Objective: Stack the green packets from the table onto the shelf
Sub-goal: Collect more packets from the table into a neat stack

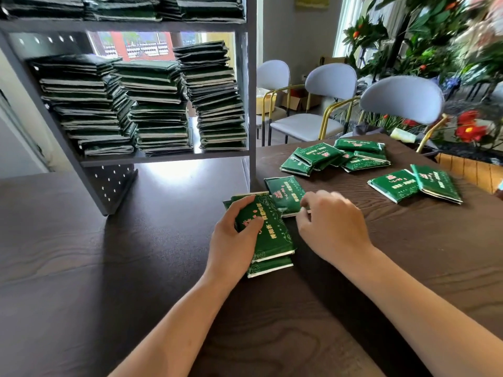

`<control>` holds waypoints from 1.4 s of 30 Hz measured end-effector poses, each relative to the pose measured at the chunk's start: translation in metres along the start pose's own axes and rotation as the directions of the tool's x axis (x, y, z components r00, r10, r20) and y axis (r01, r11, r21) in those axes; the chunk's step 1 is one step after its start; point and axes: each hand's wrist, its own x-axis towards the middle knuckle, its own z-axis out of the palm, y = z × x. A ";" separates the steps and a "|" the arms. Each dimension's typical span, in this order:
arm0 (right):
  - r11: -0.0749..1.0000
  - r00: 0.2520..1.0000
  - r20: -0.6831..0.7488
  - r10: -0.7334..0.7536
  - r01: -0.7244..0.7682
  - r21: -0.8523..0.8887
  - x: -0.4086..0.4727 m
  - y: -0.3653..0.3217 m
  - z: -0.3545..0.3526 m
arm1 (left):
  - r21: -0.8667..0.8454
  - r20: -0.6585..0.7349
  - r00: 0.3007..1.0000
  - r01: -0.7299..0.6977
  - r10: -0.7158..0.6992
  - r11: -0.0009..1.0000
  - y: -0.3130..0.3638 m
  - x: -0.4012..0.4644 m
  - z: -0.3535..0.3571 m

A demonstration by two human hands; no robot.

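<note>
My left hand (234, 240) grips a small stack of green packets (272, 240) lying on the dark wooden table (136, 268), thumb across the top packet. My right hand (332, 227) hovers just right of it, fingers curled, their tips at the edge of another green packet (285, 193) that leans on the stack. A loose heap of green packets (337, 156) lies farther back, and two more packets (413, 183) sit to the right. The grey metal shelf (163, 157) at the back left holds three tall piles of green packets (152, 104).
The shelf's upright post (251, 104) stands just behind the packets near my hands. Light grey chairs (402, 104) line the table's far side. Plants with red flowers (471, 129) fill the right background. The shelf's upper level (122, 9) also carries packets.
</note>
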 end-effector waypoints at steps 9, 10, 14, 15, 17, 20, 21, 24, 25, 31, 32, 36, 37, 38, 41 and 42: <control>0.994 0.955 0.296 -0.012 -0.021 0.108 0.022 -0.009 0.022 | 0.071 -0.011 0.999 -0.039 0.040 0.997 -0.004 0.000 0.000; 0.996 0.965 0.263 0.009 -0.031 0.079 0.019 -0.008 0.022 | 0.087 -0.007 0.999 -0.041 0.042 0.995 -0.005 0.000 0.000; 0.997 0.990 0.136 0.032 -0.021 -0.078 0.009 -0.010 0.020 | 0.128 0.004 1.000 -0.028 0.028 0.991 -0.007 0.001 0.000; 0.996 0.993 0.115 0.034 -0.025 -0.080 0.008 -0.010 0.020 | 0.131 0.007 1.000 -0.026 0.025 0.991 -0.007 0.001 -0.001; 0.995 0.993 0.108 0.043 -0.033 -0.091 0.008 -0.009 0.019 | 0.143 0.014 1.000 -0.024 0.023 0.989 -0.007 0.001 -0.001; 0.995 0.987 0.135 0.089 -0.083 -0.051 0.011 -0.009 0.015 | 0.181 0.020 0.999 -0.035 0.032 0.983 -0.007 0.001 -0.001; 0.994 0.983 0.149 0.109 -0.104 -0.042 0.012 -0.011 0.014 | 0.195 0.019 0.999 -0.038 0.035 0.980 -0.007 0.001 -0.001; 0.986 0.961 0.231 0.150 -0.129 -0.106 0.013 -0.016 0.020 | 0.228 0.010 0.999 -0.045 0.044 0.973 -0.008 0.001 -0.001; 0.984 0.959 0.237 0.156 -0.130 -0.120 0.012 -0.017 0.023 | 0.233 0.009 0.999 -0.047 0.046 0.971 -0.008 0.001 -0.001; 0.988 0.991 0.089 0.101 -0.090 -0.126 0.006 -0.017 0.018 | 0.236 0.027 0.999 -0.041 0.036 0.971 -0.006 -0.001 -0.002; 0.986 0.993 0.084 0.086 -0.073 -0.151 0.006 -0.017 0.016 | 0.233 0.027 0.999 -0.040 0.034 0.972 -0.005 -0.001 -0.002; 0.991 0.992 0.078 0.097 -0.089 -0.099 0.010 -0.010 0.013 | 0.229 0.037 0.999 -0.029 0.021 0.973 -0.003 -0.002 -0.002; 0.991 0.990 0.057 0.131 -0.129 -0.029 0.010 -0.006 0.014 | 0.229 0.041 0.999 -0.029 0.020 0.973 -0.003 -0.003 -0.002; 0.984 0.986 0.026 0.167 -0.169 0.055 0.010 -0.002 0.013 | 0.231 0.041 0.999 -0.026 0.017 0.973 -0.003 -0.002 -0.002; 0.944 0.977 -0.048 0.206 -0.185 0.274 0.005 0.002 0.014 | 0.233 0.015 1.000 -0.025 0.022 0.972 -0.005 -0.001 0.001; 0.931 0.981 -0.052 0.185 -0.158 0.329 0.003 0.001 0.015 | 0.228 0.002 1.000 -0.022 0.023 0.973 -0.005 -0.001 0.002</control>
